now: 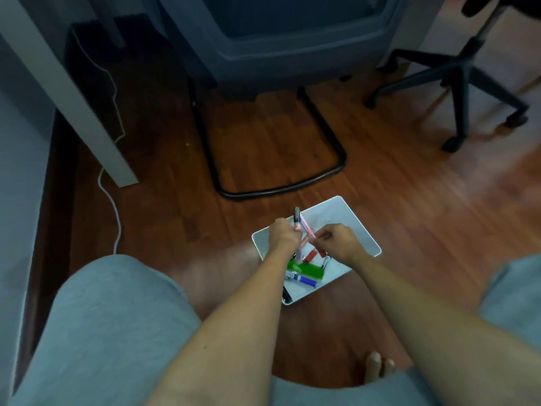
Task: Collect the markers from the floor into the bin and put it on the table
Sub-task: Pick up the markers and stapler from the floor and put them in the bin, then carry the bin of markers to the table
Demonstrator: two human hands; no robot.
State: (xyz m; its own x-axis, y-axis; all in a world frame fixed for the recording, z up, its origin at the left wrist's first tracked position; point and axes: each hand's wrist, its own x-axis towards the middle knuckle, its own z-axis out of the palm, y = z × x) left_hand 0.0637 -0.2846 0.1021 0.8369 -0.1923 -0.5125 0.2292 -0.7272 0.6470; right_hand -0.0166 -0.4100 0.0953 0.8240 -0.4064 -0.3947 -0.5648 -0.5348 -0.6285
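Observation:
A white rectangular bin point(355, 224) sits on the wooden floor in front of me. Inside lie several markers: a green one point(307, 270), a blue one point(304, 280), a red one point(311, 255) and a black one point(286, 295) at the near corner. My left hand point(283, 235) is over the bin's left side, closed on a dark marker with an orange band point(296, 219) that points up. My right hand point(341, 243) is over the bin's middle, pinching a pink marker point(307, 228) that crosses the dark one.
A black tubular chair base point(292, 189) stands just beyond the bin, under a grey seat. An office chair's wheeled base point(456, 89) is at the far right. A white table leg point(87, 112) and a white cable point(115, 212) are to the left. My knees frame the bin.

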